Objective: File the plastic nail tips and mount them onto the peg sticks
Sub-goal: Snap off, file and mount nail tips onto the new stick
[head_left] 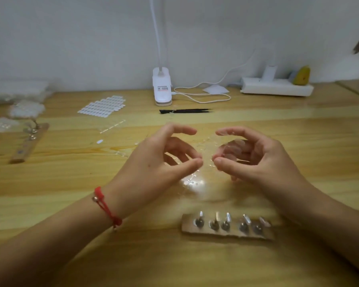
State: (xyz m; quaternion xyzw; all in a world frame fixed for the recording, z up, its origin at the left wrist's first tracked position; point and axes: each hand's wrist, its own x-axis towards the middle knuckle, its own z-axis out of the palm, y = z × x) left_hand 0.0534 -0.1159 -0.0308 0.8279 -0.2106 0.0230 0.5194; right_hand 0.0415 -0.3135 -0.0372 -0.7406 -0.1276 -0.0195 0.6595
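Above a pale wooden table (71, 193), a person's right hand (257, 162) pinches a clear plastic strip of nail tips (228, 151). Whether the curled left hand (162, 162) grips it is unclear. The strip is probably light, slippery and brittle, and best held by its edges. A wooden block of metal peg sticks (226, 226) lies nearer the person.

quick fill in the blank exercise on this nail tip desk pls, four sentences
1. The string bracelet on the left wrist is ___.
2. The wooden peg holder nearest the person carries ___ metal pegs.
3. The tweezers lying in front of the lamp clip are ___.
4. The sheet of oval stickers lies to the ___ of the lamp clip.

Missing words: red; five; black; left
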